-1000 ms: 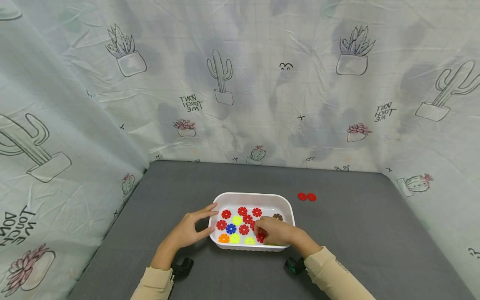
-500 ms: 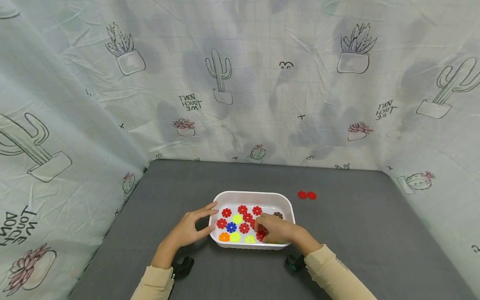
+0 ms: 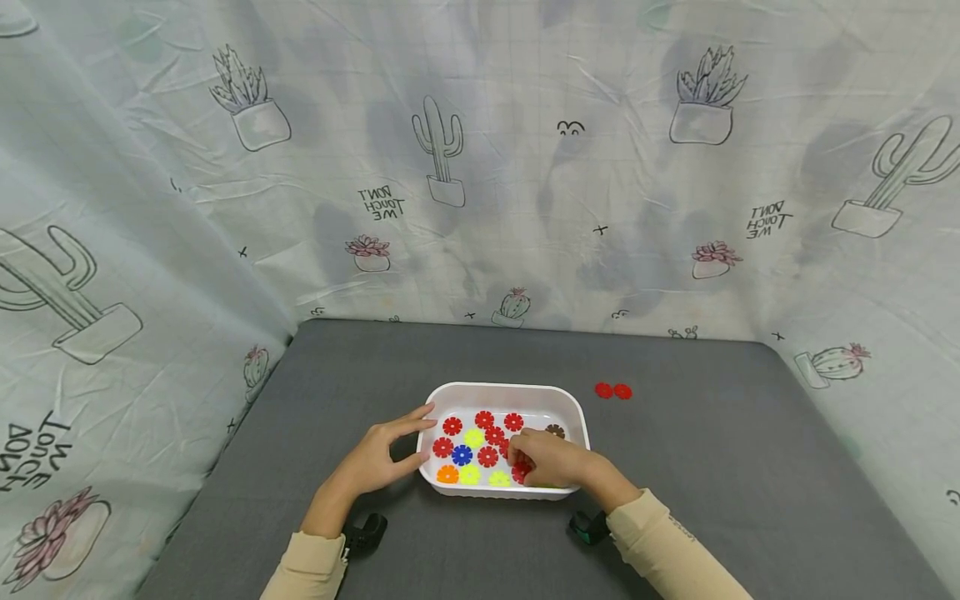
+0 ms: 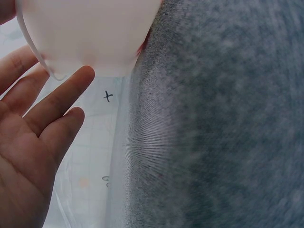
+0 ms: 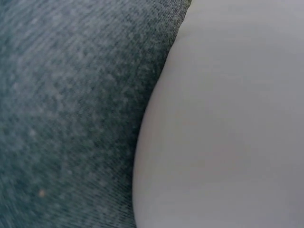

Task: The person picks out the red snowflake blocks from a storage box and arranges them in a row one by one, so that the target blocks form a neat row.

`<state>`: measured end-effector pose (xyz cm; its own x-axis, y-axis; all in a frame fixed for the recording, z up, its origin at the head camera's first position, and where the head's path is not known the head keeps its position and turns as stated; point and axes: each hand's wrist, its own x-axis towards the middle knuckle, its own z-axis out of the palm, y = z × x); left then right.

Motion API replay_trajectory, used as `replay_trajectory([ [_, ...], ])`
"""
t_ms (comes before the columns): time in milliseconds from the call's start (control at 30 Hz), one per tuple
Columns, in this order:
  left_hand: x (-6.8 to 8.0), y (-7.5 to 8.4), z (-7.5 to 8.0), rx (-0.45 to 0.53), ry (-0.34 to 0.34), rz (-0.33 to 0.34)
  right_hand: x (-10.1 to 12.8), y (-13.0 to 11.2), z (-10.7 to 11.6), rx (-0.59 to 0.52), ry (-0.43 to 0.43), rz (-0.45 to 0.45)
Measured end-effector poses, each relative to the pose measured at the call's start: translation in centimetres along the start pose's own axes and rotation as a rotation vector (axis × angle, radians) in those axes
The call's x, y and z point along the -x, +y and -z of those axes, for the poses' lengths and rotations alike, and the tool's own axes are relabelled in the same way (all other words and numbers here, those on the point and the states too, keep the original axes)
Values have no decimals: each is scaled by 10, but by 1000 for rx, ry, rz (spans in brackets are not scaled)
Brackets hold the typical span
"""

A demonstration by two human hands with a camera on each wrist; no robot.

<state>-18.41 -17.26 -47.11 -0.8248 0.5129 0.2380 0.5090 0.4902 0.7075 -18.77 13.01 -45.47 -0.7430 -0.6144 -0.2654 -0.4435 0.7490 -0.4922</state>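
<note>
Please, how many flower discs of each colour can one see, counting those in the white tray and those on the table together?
Red discs: 9 (2 lie outside the tray)
Yellow discs: 3
Blue disc: 1
Orange disc: 1
Brown disc: 1
Total: 15 in view; the right hand may cover more.

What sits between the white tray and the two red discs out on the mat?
Nothing: in the head view only bare grey mat separates the white tray from the two red discs.
</note>
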Motion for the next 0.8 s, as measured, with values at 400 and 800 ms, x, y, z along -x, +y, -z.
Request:
replay_trajectory([
  [400, -1, -1, -2, -17, 10, -6, 1, 2, 1, 7, 11, 44],
  [800, -1, -1, -2, -31, 13, -16, 2, 3, 3, -62, 4, 66],
])
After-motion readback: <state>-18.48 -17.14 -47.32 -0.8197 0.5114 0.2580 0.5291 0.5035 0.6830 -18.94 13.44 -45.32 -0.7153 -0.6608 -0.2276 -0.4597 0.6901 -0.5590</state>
